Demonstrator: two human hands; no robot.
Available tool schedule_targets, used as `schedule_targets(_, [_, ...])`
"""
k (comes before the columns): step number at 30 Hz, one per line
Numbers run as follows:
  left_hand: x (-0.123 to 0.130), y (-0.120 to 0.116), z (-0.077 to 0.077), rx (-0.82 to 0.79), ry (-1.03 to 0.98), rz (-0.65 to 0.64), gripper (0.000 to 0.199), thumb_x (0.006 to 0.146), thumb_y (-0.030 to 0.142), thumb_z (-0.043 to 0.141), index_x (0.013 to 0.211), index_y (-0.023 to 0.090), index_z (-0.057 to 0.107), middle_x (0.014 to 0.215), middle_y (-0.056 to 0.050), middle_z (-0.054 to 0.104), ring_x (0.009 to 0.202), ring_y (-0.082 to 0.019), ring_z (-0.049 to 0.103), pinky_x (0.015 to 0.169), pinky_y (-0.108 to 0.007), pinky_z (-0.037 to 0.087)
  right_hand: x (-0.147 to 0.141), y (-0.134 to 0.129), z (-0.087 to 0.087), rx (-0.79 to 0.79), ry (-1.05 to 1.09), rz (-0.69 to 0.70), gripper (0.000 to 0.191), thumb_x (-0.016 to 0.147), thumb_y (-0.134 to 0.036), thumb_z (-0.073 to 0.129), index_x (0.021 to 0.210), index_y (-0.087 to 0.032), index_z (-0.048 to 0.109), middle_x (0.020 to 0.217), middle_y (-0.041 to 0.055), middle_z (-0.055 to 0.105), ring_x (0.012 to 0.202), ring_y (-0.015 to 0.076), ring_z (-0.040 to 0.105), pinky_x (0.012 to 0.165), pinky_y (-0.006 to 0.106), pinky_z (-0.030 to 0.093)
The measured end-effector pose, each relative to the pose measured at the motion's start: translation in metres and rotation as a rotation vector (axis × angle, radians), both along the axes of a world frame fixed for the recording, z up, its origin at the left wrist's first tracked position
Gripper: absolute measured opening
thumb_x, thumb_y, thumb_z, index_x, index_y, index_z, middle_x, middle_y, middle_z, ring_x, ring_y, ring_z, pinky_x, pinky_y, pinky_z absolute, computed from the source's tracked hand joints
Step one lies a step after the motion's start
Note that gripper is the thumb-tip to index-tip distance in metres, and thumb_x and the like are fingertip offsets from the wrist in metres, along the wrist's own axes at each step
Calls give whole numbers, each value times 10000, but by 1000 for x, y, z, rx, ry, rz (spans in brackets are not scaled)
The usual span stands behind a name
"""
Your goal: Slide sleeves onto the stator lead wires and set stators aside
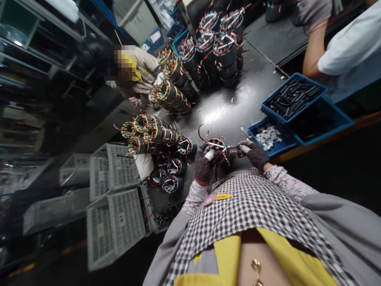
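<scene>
A short black cylinder wound with copper-orange wire and crossed by a white sleeve point(220, 147) is sitting between two hands by the near edge of the dark grey desk point(253, 83), close to the person's brown-and-white checked apron point(253, 198); the hands are hiding whether the desk is bearing its weight. Loose wire ends are sticking out around the cylinder, so one could be snagging on a glove or the apron if it turns. A slackening left grip could be letting it tip, and too hard a pull from the right could be straining a wire.

The dark-gloved left hand point(205, 161), its thumb wrapped in white, is curling its fingers against the cylinder's side. The dark-gloved right hand point(256, 154) is pinching a thin dark piece point(233, 147), tool or tube unclear, its fingers nearly together. Just beyond, a blue plastic tray point(287, 140) is holding small white pieces point(268, 137) along the desk's right edge.
</scene>
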State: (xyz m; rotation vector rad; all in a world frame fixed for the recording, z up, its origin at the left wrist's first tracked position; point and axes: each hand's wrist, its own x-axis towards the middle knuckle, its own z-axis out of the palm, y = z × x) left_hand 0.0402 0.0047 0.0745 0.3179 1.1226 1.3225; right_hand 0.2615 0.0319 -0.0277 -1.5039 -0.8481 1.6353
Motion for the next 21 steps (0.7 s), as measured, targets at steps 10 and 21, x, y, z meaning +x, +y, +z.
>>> schedule_targets(10, [-2, 9, 0, -63, 91, 14, 472, 771, 269, 974, 1102, 232, 639, 997, -6, 779, 768, -104, 698, 676, -222, 525, -6, 14, 10, 195, -269, 267, 48, 918, -247, 693, 938, -246, 736, 919, 19, 795, 869, 207, 695, 913, 376, 614])
schedule_targets(21, [4, 22, 0, -37, 28, -123, 569, 593, 329, 1073, 1013, 198, 712, 918, -24, 781, 671, -112, 686, 556, -203, 506, 8, 51, 7, 164, -122, 521, 192, 828, -382, 799, 890, -205, 758, 667, -15, 731, 609, 144, 663, 607, 256, 575])
